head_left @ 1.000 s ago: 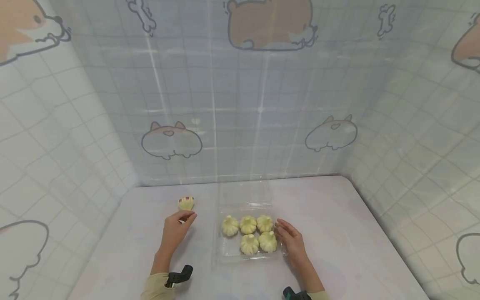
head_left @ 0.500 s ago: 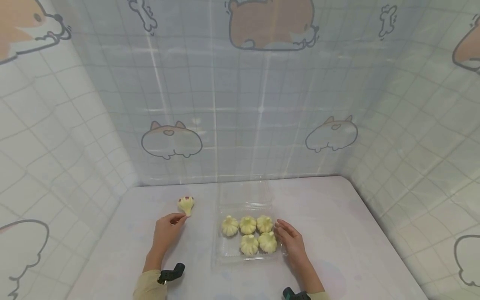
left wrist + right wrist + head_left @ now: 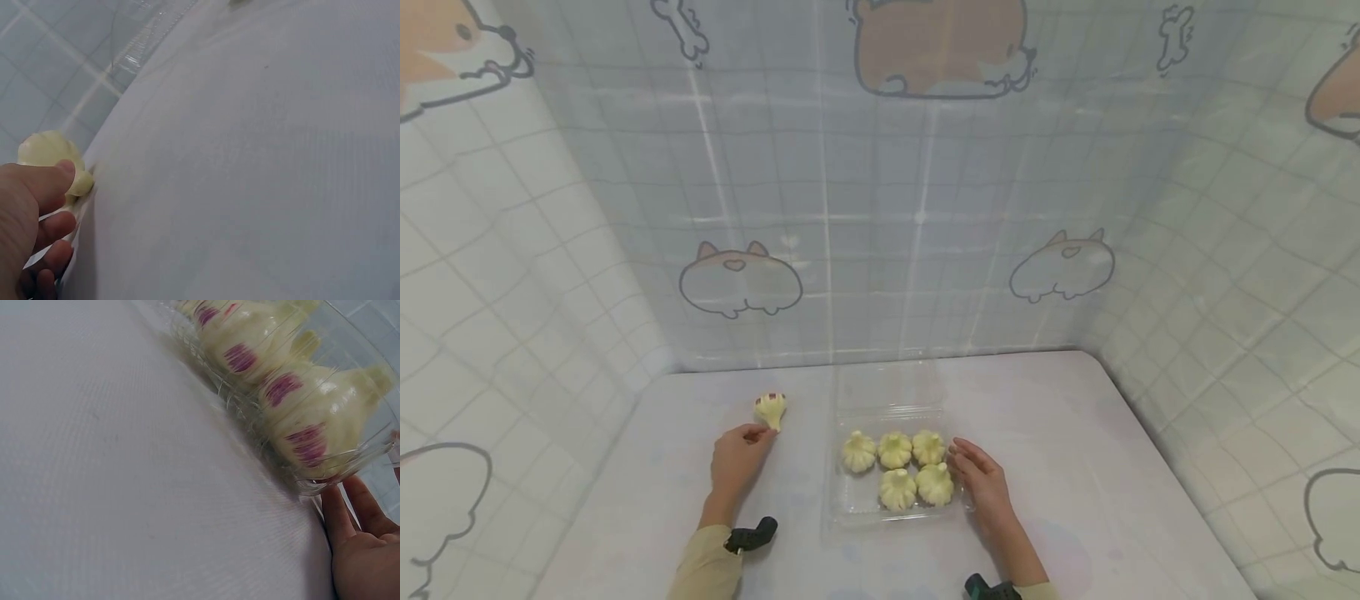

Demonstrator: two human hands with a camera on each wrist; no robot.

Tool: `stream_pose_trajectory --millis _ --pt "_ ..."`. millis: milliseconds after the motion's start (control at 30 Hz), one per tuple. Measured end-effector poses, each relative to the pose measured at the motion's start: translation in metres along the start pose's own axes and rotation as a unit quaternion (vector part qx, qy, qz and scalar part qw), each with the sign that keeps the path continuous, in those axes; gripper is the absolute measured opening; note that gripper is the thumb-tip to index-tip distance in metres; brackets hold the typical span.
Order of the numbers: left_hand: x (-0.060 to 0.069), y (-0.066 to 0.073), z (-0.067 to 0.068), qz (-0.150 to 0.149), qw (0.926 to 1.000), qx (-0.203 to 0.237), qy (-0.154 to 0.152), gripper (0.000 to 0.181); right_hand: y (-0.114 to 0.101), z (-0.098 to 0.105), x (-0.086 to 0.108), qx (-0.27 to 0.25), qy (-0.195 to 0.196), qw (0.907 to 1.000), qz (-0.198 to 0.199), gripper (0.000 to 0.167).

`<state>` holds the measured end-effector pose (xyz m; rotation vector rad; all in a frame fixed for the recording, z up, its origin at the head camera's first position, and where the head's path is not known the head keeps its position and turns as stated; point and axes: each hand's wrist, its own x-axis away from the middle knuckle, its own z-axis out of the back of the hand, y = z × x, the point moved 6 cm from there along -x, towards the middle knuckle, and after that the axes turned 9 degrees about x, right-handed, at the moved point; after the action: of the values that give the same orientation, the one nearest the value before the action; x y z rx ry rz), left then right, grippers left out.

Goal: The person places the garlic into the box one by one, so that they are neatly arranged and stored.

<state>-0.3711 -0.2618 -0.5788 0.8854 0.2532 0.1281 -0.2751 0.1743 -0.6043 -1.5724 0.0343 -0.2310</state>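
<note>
A garlic bulb [image 3: 770, 408] with purple-red marks lies on the left of the table, stem toward the person. My left hand [image 3: 738, 460] has thumb and fingertips at that stem and pinches it; in the left wrist view the thumb crosses in front of the garlic bulb [image 3: 49, 149]. Several more garlic bulbs [image 3: 895, 450] sit in a clear plastic box [image 3: 859, 506] whose lid stands raised at the back. My right hand [image 3: 982, 481] is beside the box, loosely extended fingers touching its right side. Close up, fingers [image 3: 337, 515] meet the box corner.
The raised clear lid [image 3: 887, 387] leans near the back wall. A patterned sheet [image 3: 880, 208] surrounds the pale table [image 3: 1060, 467] at the back and sides. Within the box, the front-left spot holds no bulb.
My left hand drew back to the left and toward the person, uncovering the garlic bulb's stem, then shifted slightly right at its end. The right hand and box stayed put.
</note>
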Motion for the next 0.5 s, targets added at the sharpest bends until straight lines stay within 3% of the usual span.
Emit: stream_pose_trajectory --millis 300,500 --pt "-0.0037 -0.0029 -0.0064 0.042 0.999 -0.01 0.007 0.044 -0.0001 0.0003 0.0014 0.006 0.004 0.9999 -0.007 0.041" --pt "-0.0057 -0.0002 -0.0086 0.046 0.9986 -0.023 0.011 0.046 -0.0003 -0.0002 0.0015 0.007 0.005 1.0 -0.004 0.042"
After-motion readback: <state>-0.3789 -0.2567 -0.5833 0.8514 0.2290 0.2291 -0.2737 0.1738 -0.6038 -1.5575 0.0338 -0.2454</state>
